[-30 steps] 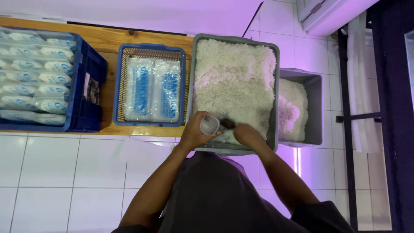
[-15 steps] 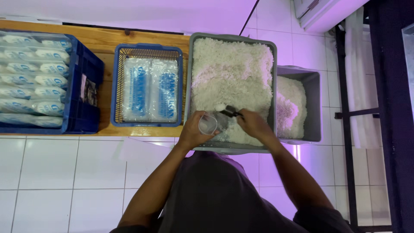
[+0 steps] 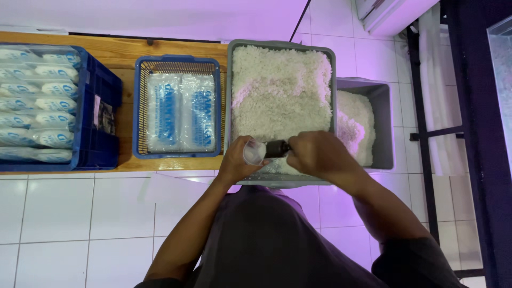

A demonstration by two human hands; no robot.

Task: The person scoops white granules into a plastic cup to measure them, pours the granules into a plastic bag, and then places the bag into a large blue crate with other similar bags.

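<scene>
Since a second ago, our right hand (image 3: 319, 156) has lifted the dark scoop (image 3: 277, 148) from the grains in the grey tub (image 3: 281, 47) to the clear cup (image 3: 254, 152) in our left hand (image 3: 238, 163).

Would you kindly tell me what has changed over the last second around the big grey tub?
The right hand lifted the dark scoop out of the white grains and brought it left, level with the mouth of the clear cup. The left hand kept hold of the cup at the near rim of the grey tub. The blue crates and the smaller grey bin stayed put.
</scene>
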